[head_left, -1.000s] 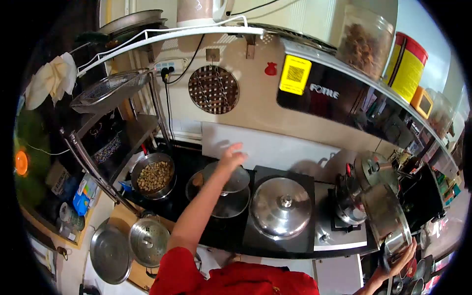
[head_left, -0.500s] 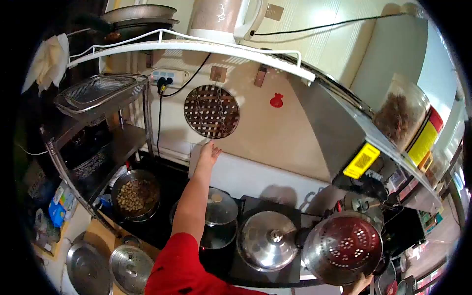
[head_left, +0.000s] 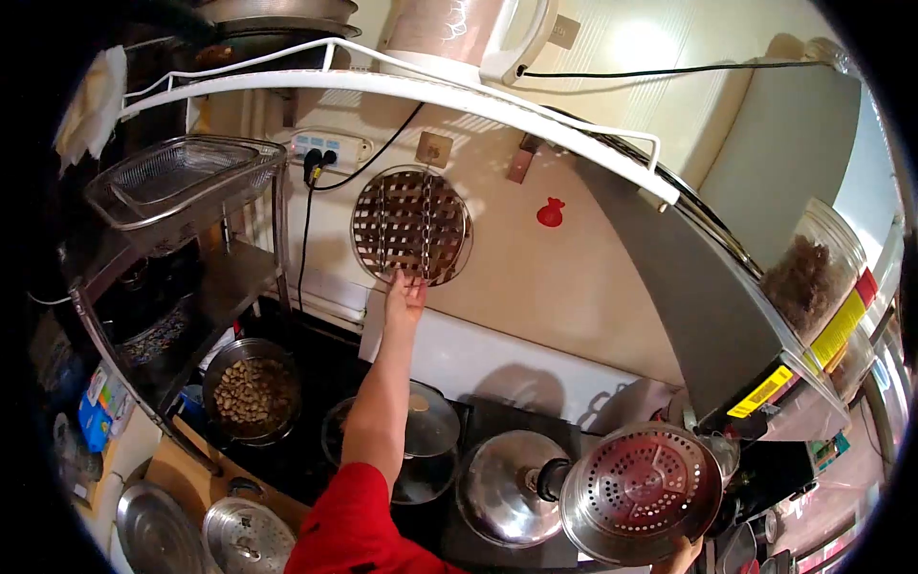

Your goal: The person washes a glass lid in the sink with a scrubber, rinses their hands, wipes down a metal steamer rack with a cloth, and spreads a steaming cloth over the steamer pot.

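At the far left, a metal shelf rack (head_left: 253, 273) stood with wire baskets (head_left: 182, 182) on its upper level. Below it, in the lower left of the frame, a pot of small brown pieces (head_left: 253, 397) sat on the dark counter, and nearer the bottom edge lay a round metal lid (head_left: 158, 531) with a lighter round lid (head_left: 249, 540) just beside it.

Toward the upper middle, a woven disc (head_left: 404, 234) hung flat on the wall under the white shelf (head_left: 402, 88), with chains down its front. The left hand (head_left: 406, 298) reached up from below, its fingers drawn close together and touching the disc's lower edge; whether they pinched that edge could not be told. Under the left forearm, a pan with a glass lid (head_left: 435, 421) stood on the counter, partly covered by the arm.

Right of it, in the lower middle, sat a shiny domed lid (head_left: 507, 483). Beside that, at the lower right, a steamer pot (head_left: 645, 483) was tilted so that its perforated inside showed, its black handle (head_left: 552, 478) pointing left over the dome. The right hand (head_left: 681, 555) was closed on the pot's near edge, well apart from the woven disc, which lay up and to the left of it.
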